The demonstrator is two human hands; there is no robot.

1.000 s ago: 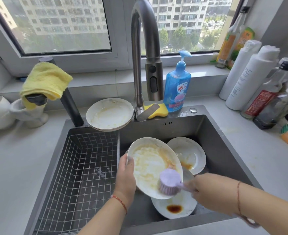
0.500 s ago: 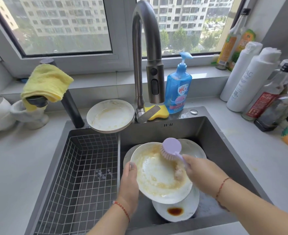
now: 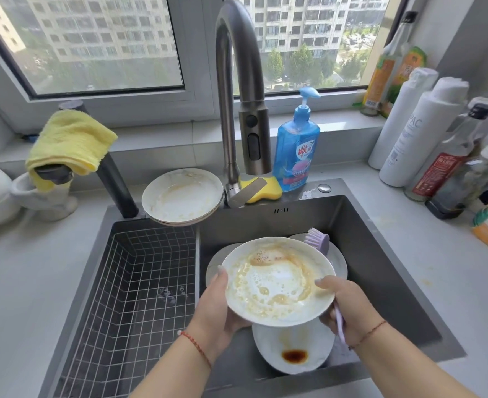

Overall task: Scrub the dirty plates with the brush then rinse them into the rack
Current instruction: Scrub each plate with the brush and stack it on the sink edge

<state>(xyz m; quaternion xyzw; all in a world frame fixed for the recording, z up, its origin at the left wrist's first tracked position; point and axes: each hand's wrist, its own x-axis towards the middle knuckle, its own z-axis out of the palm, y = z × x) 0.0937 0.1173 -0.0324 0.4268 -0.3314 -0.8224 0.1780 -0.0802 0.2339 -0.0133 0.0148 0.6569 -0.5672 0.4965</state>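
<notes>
A white plate (image 3: 277,282) smeared with foamy brown sauce is held level over the sink. My left hand (image 3: 217,308) grips its left rim, thumb on top. My right hand (image 3: 343,308) holds its right rim with the thumb on the plate while its fingers keep the lilac brush (image 3: 319,241); the brush head sticks out behind the plate's far edge and the handle runs under my palm. Below lie more dirty plates (image 3: 294,351), one with a dark sauce spot. The wire rack (image 3: 128,282) fills the sink's left half.
A stack of dirty plates (image 3: 182,196) sits on the sink's back edge beside the tall faucet (image 3: 237,110). Blue soap bottle (image 3: 297,147) and yellow sponge (image 3: 265,189) stand behind the basin. Several bottles (image 3: 426,139) crowd the right counter. A yellow cloth (image 3: 70,142) hangs at left.
The brush has left the plate's face and now sits behind its far rim. My right hand moved to the plate's right edge, and the plate tipped from tilted to level.
</notes>
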